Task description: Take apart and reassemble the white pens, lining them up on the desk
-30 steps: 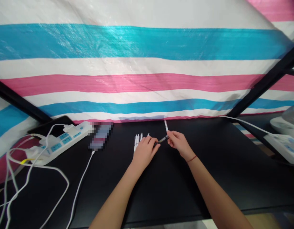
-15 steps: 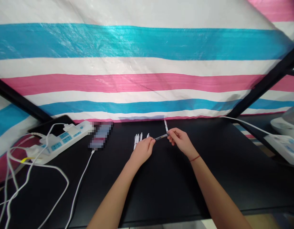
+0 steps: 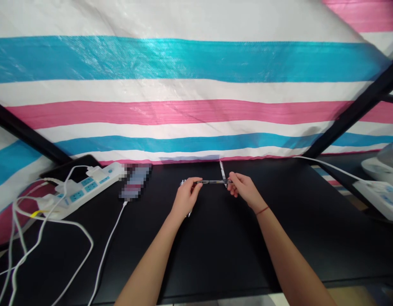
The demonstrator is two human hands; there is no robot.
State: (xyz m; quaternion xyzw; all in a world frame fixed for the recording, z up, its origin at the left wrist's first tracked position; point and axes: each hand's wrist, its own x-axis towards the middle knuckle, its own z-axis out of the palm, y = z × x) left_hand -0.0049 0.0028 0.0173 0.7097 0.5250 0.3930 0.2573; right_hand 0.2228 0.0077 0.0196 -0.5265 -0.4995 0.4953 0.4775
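While left hand (image 3: 184,199) and right hand (image 3: 245,190) pinch opposite ends of slim dark plastic-looking pen (image 3: 213,182) near far edge of flat black surface (image 3: 217,255), slack fingers could drop it.

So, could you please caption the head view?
Left hand and right hand hold a slim dark rod over a black table.

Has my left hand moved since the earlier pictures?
Yes: your left hand has shifted to the left, a little nearer the white power strip.
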